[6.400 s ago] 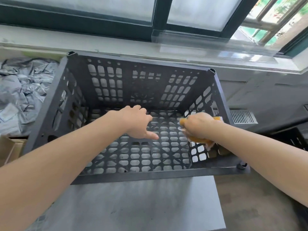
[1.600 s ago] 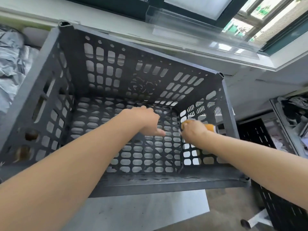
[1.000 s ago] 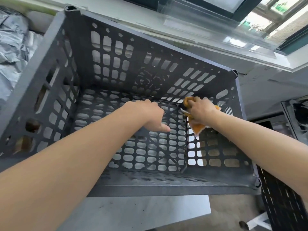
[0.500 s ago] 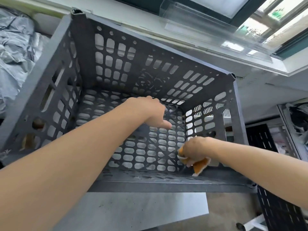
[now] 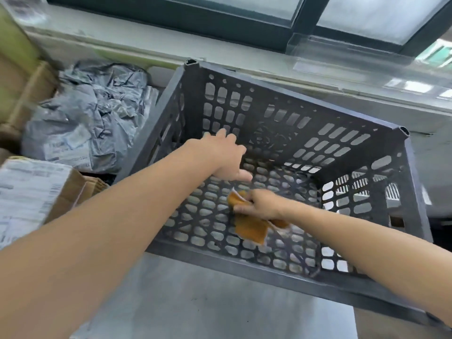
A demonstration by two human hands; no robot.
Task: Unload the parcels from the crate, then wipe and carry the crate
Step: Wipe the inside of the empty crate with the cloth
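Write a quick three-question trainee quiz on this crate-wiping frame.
1. On which side of the crate do the grey parcels lie?
2. What do the fingers of the right hand hold? A) a brush B) an orange cloth C) a tape roll
3. True or false: some parcels lie inside the crate.
Key: 1 its left, outside it; 2 B; 3 false.
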